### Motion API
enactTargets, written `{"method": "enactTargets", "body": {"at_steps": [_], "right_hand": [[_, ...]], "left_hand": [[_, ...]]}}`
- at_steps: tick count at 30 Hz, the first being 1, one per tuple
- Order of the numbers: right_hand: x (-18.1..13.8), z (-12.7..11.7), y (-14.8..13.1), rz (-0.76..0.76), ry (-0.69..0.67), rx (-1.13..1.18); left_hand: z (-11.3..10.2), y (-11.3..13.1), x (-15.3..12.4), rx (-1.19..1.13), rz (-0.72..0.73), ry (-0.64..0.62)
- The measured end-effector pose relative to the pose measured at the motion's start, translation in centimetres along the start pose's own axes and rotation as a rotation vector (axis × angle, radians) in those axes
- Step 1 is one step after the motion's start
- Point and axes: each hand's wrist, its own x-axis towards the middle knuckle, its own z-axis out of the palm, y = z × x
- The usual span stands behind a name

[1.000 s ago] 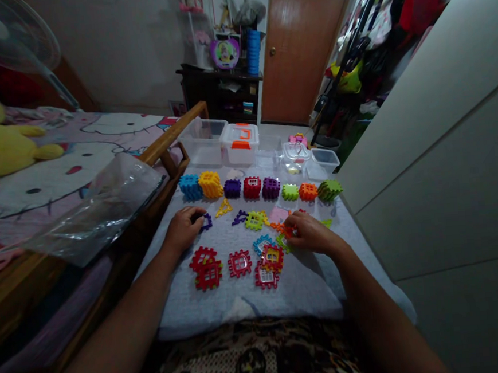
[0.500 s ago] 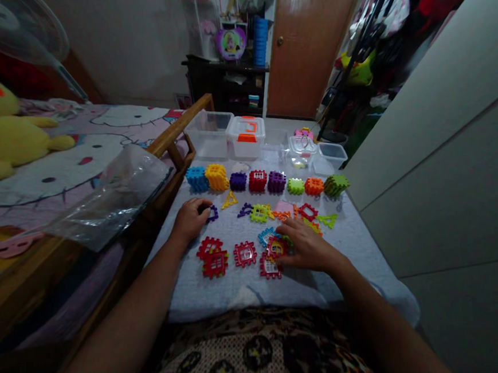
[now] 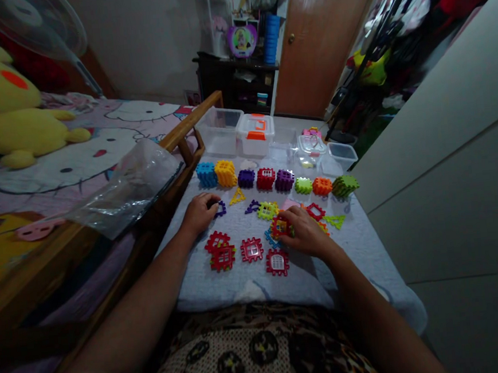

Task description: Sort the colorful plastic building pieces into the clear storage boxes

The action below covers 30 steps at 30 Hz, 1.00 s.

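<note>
My right hand (image 3: 305,232) pinches a red square waffle tile with a yellow middle (image 3: 281,226), held just above the grey cloth (image 3: 357,247). My left hand (image 3: 199,212) rests curled on the cloth beside a small purple tile (image 3: 221,208). Flat red tiles lie in front of me: a stacked pair (image 3: 220,253), one in the middle (image 3: 252,249) and one nearest me (image 3: 277,262). A row of built cubes stands behind, from blue (image 3: 206,174) and yellow (image 3: 225,173) through red (image 3: 265,178) to dark green (image 3: 344,186).
Clear plastic boxes (image 3: 221,132), one with an orange-latched lid (image 3: 255,135), stand at the cloth's far end. A wooden bed rail (image 3: 184,134) and a clear plastic bag (image 3: 128,187) lie to the left. A white cupboard wall (image 3: 445,165) rises on the right.
My right hand dropped from the loose tiles to the red ones, took the tile with the yellow middle and lifted it off the pile. My left hand stayed put.
</note>
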Motion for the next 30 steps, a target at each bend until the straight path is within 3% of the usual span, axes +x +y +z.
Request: {"method": "enactTargets", "body": {"at_steps": [6,11,16,21,26,30], "right_hand": [[0.9,0.2,0.0,0.016,0.029,-0.103],[1.5,-0.3,-1.6,0.045,0.047,-0.156],[1.4,0.6,-5.4,-0.187,-0.151,-0.1],[1.6,1.5,-7.4,-0.188,-0.254,-0.193],[2.2,0.6,-6.4,-0.192,-0.224,-0.081],[2.5,-0.7,-3.5,-0.066,-0.056,0.099]], "left_hand": [[-0.1,0.2,-0.1,0.002,-0.01,-0.015],[-0.1,0.3,0.0,0.006,-0.008,-0.017],[0.0,0.2,0.0,-0.017,0.005,-0.009],[0.0,0.0,0.0,-0.011,0.003,-0.002],[-0.1,0.1,0.0,-0.004,0.004,-0.013],[-0.2,0.3,0.0,-0.004,0.005,-0.023]]}}
